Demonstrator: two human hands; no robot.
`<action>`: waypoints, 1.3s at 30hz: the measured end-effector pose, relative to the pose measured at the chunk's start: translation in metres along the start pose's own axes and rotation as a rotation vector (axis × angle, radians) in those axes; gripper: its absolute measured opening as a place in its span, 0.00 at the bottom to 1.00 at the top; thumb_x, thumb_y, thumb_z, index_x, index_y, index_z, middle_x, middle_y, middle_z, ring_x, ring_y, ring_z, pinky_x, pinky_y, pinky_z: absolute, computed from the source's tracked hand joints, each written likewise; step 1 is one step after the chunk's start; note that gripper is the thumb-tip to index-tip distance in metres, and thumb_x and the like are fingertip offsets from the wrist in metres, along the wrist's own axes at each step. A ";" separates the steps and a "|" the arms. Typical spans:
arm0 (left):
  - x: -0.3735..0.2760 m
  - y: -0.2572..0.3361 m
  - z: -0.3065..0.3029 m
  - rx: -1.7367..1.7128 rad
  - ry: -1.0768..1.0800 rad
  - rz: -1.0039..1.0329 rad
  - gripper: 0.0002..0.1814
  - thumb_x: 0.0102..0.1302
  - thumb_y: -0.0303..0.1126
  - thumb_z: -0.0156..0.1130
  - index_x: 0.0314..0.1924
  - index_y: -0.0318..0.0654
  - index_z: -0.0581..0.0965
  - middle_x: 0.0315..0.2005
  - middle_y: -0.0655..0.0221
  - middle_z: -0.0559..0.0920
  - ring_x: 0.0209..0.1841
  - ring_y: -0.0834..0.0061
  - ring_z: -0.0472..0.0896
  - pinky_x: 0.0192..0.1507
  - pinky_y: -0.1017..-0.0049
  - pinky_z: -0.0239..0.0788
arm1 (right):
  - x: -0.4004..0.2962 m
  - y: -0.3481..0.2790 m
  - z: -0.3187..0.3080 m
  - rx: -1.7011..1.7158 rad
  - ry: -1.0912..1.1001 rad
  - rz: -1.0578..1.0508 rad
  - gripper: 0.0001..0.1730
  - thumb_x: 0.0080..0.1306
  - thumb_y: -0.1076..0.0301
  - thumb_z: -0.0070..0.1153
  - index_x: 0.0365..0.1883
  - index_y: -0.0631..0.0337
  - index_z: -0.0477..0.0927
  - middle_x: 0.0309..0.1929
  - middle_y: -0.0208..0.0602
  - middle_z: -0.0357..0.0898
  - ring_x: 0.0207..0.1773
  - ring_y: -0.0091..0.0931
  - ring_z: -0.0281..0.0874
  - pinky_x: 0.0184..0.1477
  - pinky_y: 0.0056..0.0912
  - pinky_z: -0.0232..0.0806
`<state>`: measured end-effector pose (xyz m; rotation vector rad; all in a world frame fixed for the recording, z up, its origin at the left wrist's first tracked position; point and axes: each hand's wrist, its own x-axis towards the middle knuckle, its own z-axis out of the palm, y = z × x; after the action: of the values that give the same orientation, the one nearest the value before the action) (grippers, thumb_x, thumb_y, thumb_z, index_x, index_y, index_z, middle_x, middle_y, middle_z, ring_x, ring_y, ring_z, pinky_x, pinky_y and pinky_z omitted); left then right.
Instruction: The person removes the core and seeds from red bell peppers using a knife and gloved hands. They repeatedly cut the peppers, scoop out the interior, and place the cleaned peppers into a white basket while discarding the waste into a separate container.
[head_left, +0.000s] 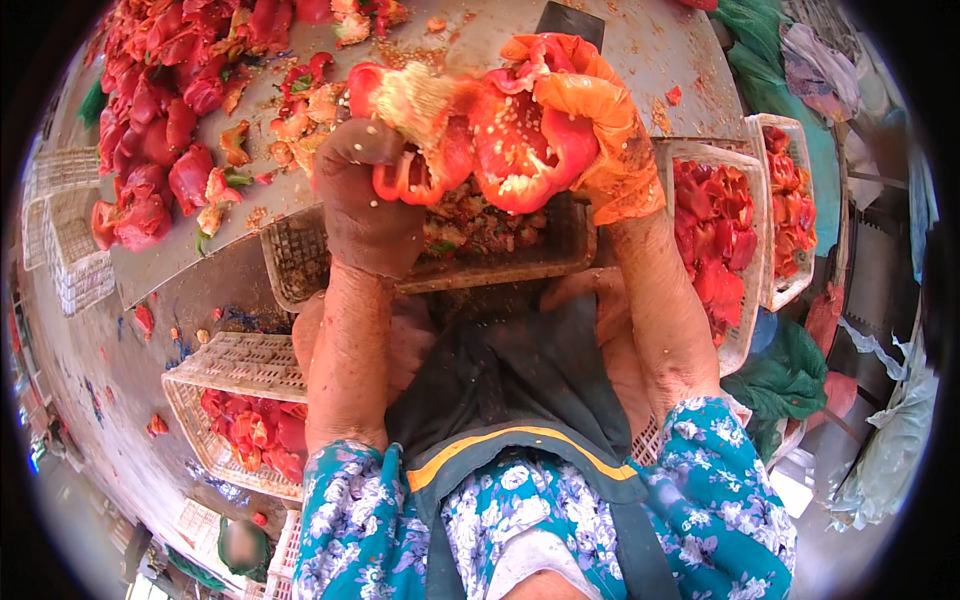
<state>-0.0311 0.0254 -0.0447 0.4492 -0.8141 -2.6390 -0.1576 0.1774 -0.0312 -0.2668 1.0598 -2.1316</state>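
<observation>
A red bell pepper is torn open between my two gloved hands, above the table's near edge. My left hand (369, 199), in a dark brown glove, grips the left pepper piece (450, 161). The pale, seedy core (416, 101) stands out from this piece and looks blurred. My right hand (611, 139) wears an orange rubber glove. It holds the hollow right piece (517, 150), whose inner wall is dotted with seeds. The two pieces touch in the middle; whether they are still joined I cannot tell. Below them is a crate (495, 279) with cores and seeds inside.
Red peppers (161, 112) are heaped on the metal table (450, 30) at left, with core scraps (307, 112) beside them. Crates of opened peppers stand at right (750, 300) and lower left (225, 360). Green netting (780, 375) lies at right. A person's blurred head (244, 547) shows lower left.
</observation>
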 end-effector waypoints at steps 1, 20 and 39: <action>0.004 0.004 0.000 0.007 0.091 0.043 0.15 0.63 0.40 0.53 0.45 0.43 0.78 0.45 0.67 0.82 0.48 0.71 0.80 0.52 0.71 0.72 | 0.003 0.000 -0.002 -0.010 0.059 -0.032 0.15 0.61 0.81 0.56 0.48 0.66 0.76 0.48 0.40 0.81 0.48 0.31 0.82 0.54 0.37 0.75; 0.008 -0.004 0.010 0.554 0.121 -0.231 0.25 0.57 0.21 0.60 0.57 0.32 0.73 0.32 0.69 0.81 0.33 0.80 0.79 0.35 0.78 0.73 | 0.003 0.013 0.020 -0.238 -0.038 -0.066 0.29 0.64 0.72 0.53 0.64 0.66 0.67 0.61 0.43 0.73 0.63 0.33 0.72 0.59 0.40 0.71; 0.024 0.007 -0.007 0.192 0.158 -0.233 0.15 0.71 0.36 0.51 0.50 0.33 0.75 0.35 0.62 0.83 0.31 0.70 0.82 0.32 0.72 0.74 | 0.014 -0.028 -0.053 -0.856 0.135 -0.394 0.17 0.64 0.75 0.57 0.52 0.60 0.76 0.44 0.35 0.82 0.44 0.27 0.80 0.46 0.27 0.72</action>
<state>-0.0482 0.0070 -0.0505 0.8383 -1.0229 -2.6982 -0.2069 0.2113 -0.0456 -0.7899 2.1072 -1.9028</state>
